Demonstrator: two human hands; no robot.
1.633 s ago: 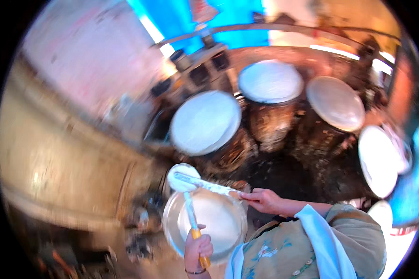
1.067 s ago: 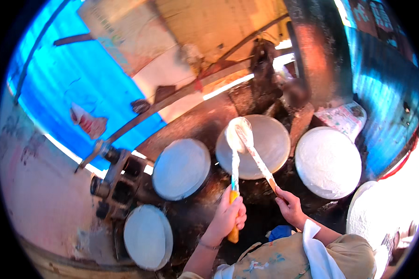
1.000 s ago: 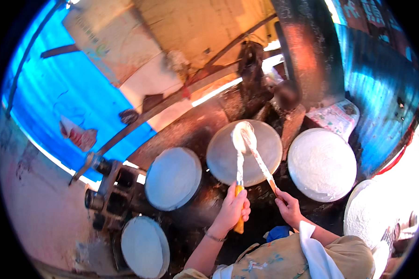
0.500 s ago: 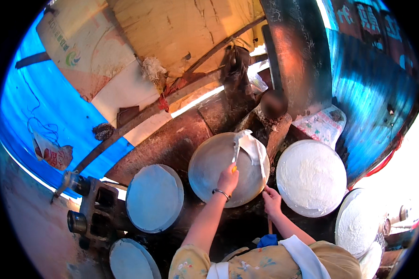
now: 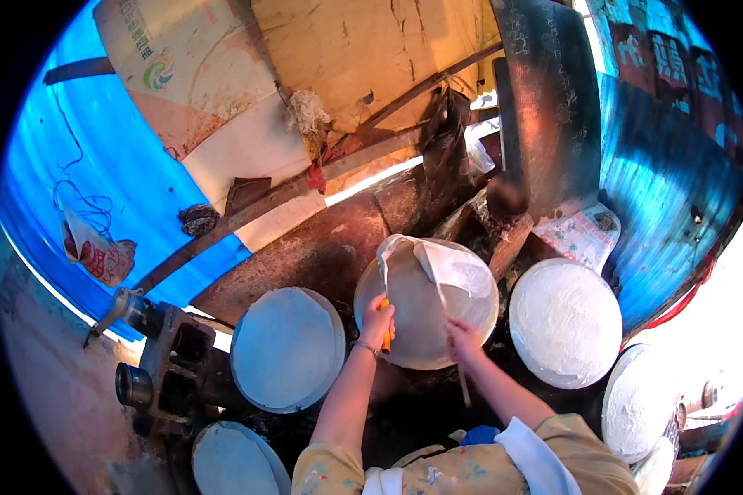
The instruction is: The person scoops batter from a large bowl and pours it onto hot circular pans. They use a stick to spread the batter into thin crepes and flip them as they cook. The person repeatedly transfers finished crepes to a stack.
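My left hand [image 5: 376, 323] is closed round a yellow-handled tool [image 5: 385, 340] over the left side of a round griddle [image 5: 404, 318]. The tool's working end is hard to make out against a pale strip above my fist. Over the right part of the griddle, my right hand [image 5: 464, 340] grips a thin stick [image 5: 442, 304], whose lower end sticks out below the fist. A thin white pancake [image 5: 454, 268] lies across the far right of the griddle. Its lifted, folded edge runs along the far rim towards my left hand and the stick.
A white-covered round griddle [image 5: 565, 326] stands close on the right, another [image 5: 636, 404] beyond it. On the left are two pale, bluish-looking rounds, one upper [image 5: 287, 351] and one lower [image 5: 235, 462]. A sooty block with openings [image 5: 177, 363] stands far left. Behind rises a rusty metal sheet [image 5: 305, 256].
My left hand has moved left across the griddle, drawing the pancake's edge with it. My right hand has come in from the rim over the griddle with the stick. The view has shifted slightly.
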